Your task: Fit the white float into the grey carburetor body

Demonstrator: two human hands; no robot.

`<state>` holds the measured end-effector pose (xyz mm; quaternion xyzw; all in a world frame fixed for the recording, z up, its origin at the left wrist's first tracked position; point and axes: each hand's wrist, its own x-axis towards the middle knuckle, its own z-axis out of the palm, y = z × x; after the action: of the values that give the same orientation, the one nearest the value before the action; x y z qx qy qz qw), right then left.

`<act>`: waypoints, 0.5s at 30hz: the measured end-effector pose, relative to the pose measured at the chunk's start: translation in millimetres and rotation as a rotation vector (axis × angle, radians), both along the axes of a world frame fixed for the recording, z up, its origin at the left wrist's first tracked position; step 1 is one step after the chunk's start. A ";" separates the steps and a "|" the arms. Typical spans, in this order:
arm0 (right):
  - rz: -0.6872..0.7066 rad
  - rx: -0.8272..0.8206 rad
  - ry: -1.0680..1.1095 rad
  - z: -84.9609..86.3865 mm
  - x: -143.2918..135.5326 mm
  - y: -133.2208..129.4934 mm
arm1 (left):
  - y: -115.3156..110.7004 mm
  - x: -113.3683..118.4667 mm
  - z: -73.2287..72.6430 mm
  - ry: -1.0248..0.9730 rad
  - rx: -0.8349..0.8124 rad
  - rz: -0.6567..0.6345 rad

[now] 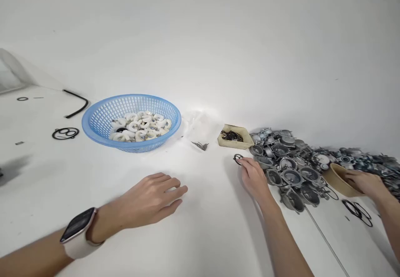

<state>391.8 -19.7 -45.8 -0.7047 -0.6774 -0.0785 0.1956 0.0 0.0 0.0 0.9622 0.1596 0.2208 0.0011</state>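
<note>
rt hand (254, 180) fingertips on flat black o-ring (238, 158), l hand (152, 200) empty

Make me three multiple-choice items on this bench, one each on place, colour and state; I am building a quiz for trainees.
1. Where is the tan tray of black rings?
A. Left of the basket
B. Between the basket and the metal parts pile
C. Under the watch

2. What colour is the basket?
A. Red
B. Green
C. Blue

3. What is the left hand doing?
A. Resting on the table, holding nothing
B. Gripping a metal part
C. Reaching inside the basket

Answers: B, the tray touches the pile's left edge. C, its mesh is light blue. A, the fingers lie spread on bare tabletop.
</note>
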 end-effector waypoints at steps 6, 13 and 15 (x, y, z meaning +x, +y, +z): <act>0.110 0.056 0.017 1.0 -13.9 1.8 | -8.4 -55.3 57.9 -0.264 0.316 0.243; 0.269 0.122 0.070 7.1 -44.3 -8.2 | -8.8 -243.0 60.0 0.125 -0.120 1.276; 0.301 0.136 0.081 9.3 -50.8 -11.3 | -10.8 -278.2 54.2 0.209 -0.263 1.307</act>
<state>341.0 -31.0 -36.6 -0.5832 -0.7599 -0.0654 0.2796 -278.2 -10.8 54.2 0.6761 0.7336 0.0607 -0.0309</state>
